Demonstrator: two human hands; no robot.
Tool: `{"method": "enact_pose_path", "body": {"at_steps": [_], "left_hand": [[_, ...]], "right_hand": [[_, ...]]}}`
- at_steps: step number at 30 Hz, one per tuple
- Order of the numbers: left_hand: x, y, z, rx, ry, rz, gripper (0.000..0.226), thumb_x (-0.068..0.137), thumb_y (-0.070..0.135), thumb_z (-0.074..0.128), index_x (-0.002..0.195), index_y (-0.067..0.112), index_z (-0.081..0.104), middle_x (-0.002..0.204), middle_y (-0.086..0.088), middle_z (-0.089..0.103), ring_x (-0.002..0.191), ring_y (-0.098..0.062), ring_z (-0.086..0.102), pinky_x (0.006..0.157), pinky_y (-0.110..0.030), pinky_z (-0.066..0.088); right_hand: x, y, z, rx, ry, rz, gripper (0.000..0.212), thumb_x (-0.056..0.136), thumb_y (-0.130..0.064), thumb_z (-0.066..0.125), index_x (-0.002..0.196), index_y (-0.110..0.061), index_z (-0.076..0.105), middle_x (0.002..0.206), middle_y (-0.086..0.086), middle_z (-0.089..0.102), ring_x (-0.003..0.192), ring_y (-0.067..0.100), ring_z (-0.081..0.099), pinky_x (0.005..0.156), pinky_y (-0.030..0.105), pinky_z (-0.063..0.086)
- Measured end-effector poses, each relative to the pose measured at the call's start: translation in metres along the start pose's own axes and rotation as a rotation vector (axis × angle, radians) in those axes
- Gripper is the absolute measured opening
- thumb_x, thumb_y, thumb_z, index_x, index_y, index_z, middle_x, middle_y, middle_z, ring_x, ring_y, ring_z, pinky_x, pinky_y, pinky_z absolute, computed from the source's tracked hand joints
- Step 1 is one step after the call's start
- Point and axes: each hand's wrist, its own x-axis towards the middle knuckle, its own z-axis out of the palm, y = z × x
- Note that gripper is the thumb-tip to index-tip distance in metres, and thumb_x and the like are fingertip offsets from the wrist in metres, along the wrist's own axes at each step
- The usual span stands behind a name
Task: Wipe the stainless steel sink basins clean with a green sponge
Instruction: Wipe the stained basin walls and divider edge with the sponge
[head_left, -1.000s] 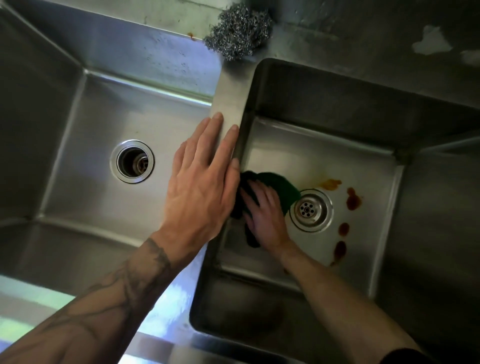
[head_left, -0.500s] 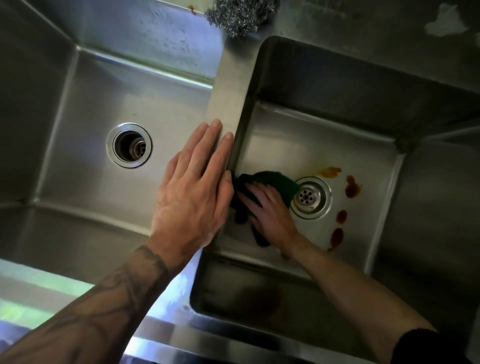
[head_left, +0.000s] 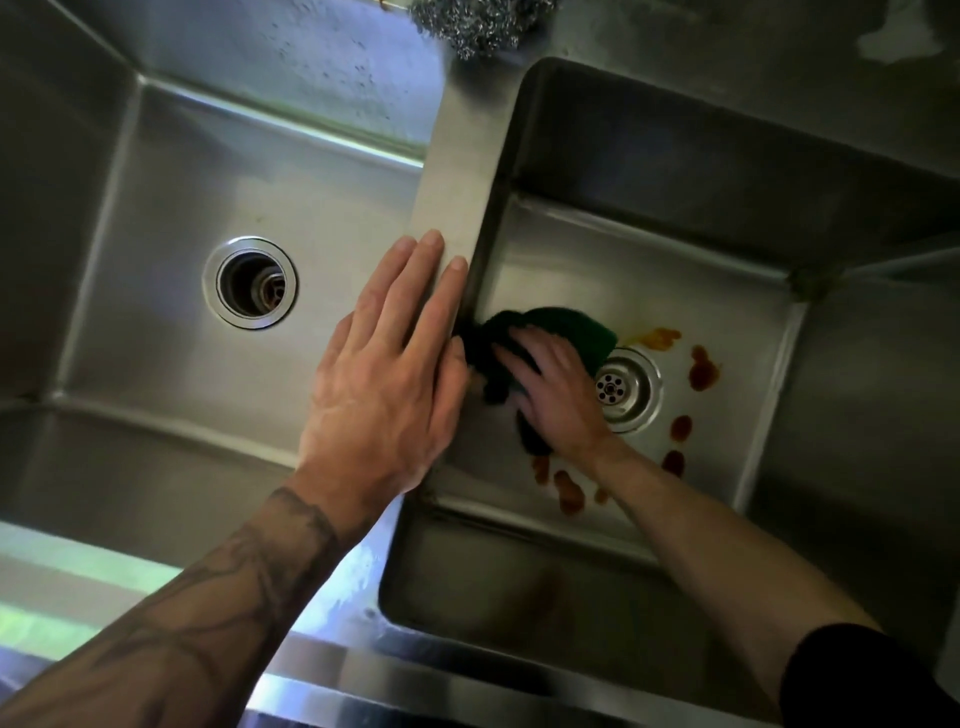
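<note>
Right hand (head_left: 561, 395) presses flat-fingered on green sponge (head_left: 566, 327), right basin (head_left: 597, 260) floor, frame centre; brown stains (head_left: 704, 369) lie right and below it, past drain (head_left: 626, 389); left hand (head_left: 395, 374) rests flat on divider (head_left: 457, 182).

**What you cannot make out from here**

Your right hand (head_left: 561, 395) lies over the green sponge (head_left: 566, 327). Only the sponge's far edge and a dark strip near your wrist show, so its full outline is hidden. The same hand covers the near-left rim of the right drain (head_left: 631, 389). Your wrist hides part of the reddish stains (head_left: 569, 491) by the front wall. Your left hand (head_left: 384, 374) masks the divider (head_left: 457, 182) beneath it. The steel wool (head_left: 478, 21) is cut off by the top edge, the left basin (head_left: 62, 208) by the left edge, and your black sleeve (head_left: 852, 675) by the bottom corner. The inside of the left drain (head_left: 249, 283) is too dark to tell.
</note>
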Motion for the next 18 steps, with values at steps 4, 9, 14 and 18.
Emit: {"method": "enact_pose_path", "body": {"at_steps": [4, 9, 14, 18], "left_hand": [[0.000, 0.001, 0.001, 0.000, 0.004, -0.004, 0.053, 0.108, 0.019, 0.046, 0.159, 0.004, 0.044, 0.170, -0.014, 0.036, 0.160, -0.031, 0.030, 0.125, -0.046, 0.038], [0.000, 0.001, -0.001, -0.005, -0.013, -0.011, 0.054, 0.109, 0.022, 0.041, 0.161, 0.006, 0.042, 0.171, -0.013, 0.034, 0.161, -0.029, 0.028, 0.125, -0.045, 0.037], [0.000, 0.001, 0.001, 0.003, 0.002, -0.009, 0.053, 0.108, 0.020, 0.044, 0.160, 0.005, 0.044, 0.170, -0.013, 0.035, 0.160, -0.029, 0.029, 0.122, -0.047, 0.041], [0.000, 0.001, 0.000, -0.006, 0.001, -0.008, 0.053, 0.108, 0.019, 0.044, 0.159, 0.004, 0.045, 0.169, -0.014, 0.037, 0.160, -0.030, 0.031, 0.123, -0.047, 0.040]], "right_hand": [[0.054, 0.012, -0.008, -0.055, 0.191, 0.407, 0.055, 0.096, -0.023, 0.065, 0.148, -0.012, 0.053, 0.156, 0.017, 0.044, 0.147, 0.036, 0.038, 0.124, 0.053, 0.030], [0.024, -0.042, 0.008, 0.043, 0.096, 0.202, 0.058, 0.092, -0.020, 0.072, 0.147, -0.009, 0.054, 0.155, 0.019, 0.046, 0.146, 0.038, 0.040, 0.122, 0.055, 0.031], [0.049, 0.009, -0.004, -0.003, 0.156, 0.256, 0.059, 0.092, -0.020, 0.070, 0.149, -0.012, 0.053, 0.155, 0.016, 0.045, 0.146, 0.035, 0.039, 0.123, 0.053, 0.031], [0.082, -0.022, 0.003, 0.033, 0.284, 0.533, 0.054, 0.097, -0.022, 0.065, 0.149, -0.011, 0.053, 0.155, 0.018, 0.045, 0.146, 0.035, 0.037, 0.122, 0.052, 0.032]]}}
